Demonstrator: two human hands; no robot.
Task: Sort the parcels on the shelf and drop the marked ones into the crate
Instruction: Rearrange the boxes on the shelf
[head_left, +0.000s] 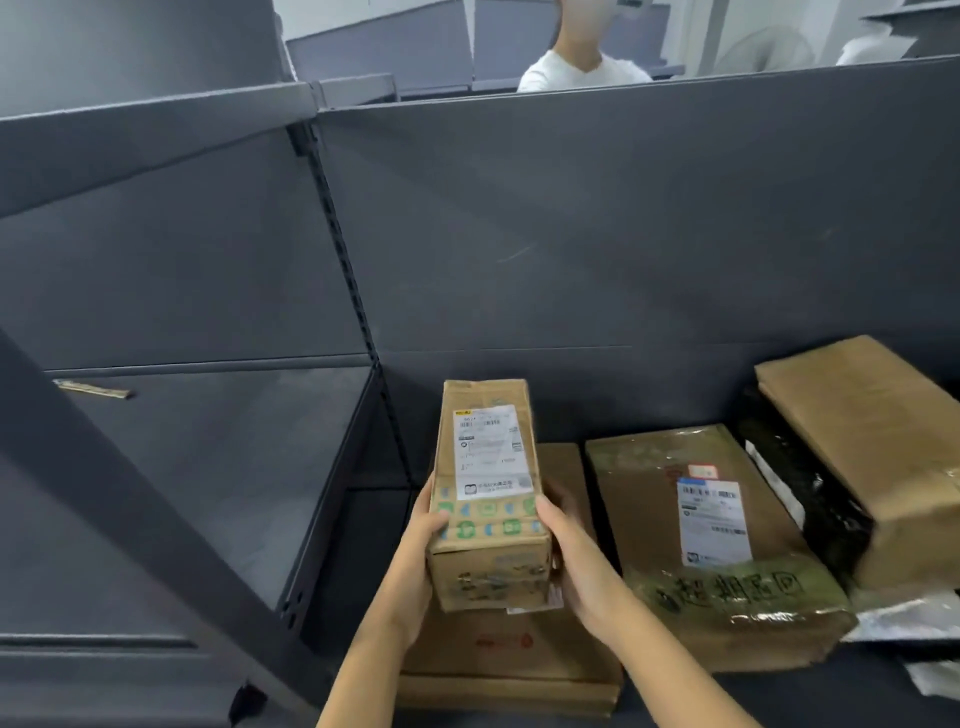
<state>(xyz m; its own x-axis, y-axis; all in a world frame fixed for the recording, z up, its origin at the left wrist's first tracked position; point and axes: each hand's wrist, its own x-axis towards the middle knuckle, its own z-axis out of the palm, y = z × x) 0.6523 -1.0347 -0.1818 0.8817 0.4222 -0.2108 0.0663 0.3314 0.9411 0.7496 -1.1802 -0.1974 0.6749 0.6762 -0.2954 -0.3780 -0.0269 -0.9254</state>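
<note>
I hold a narrow cardboard parcel between both hands, lifted just above the other parcels. My left hand clasps its left side near the end closest to me, thumb lying on the top face by a row of green and blue printed squares. My right hand clasps the right side opposite, thumb along the upper edge. The fingers of both hands are curled round the box, gripping it. A white shipping label with barcodes covers most of its top face, and the far end points away from me toward the shelf's back panel.

Under the parcel a flat brown box lies on the dark grey shelf, a red mark printed on its top. Just to its right lies a larger taped parcel with a white label and dark handwriting near its front edge. Beyond that sits a parcel in black wrap, and a brown box rests tilted on top of it. A silvery bag shows at the right edge.

To the left, the neighbouring shelf bay holds a small scrap of tape. Above the back panel, a person in a white shirt stands on the other side.
</note>
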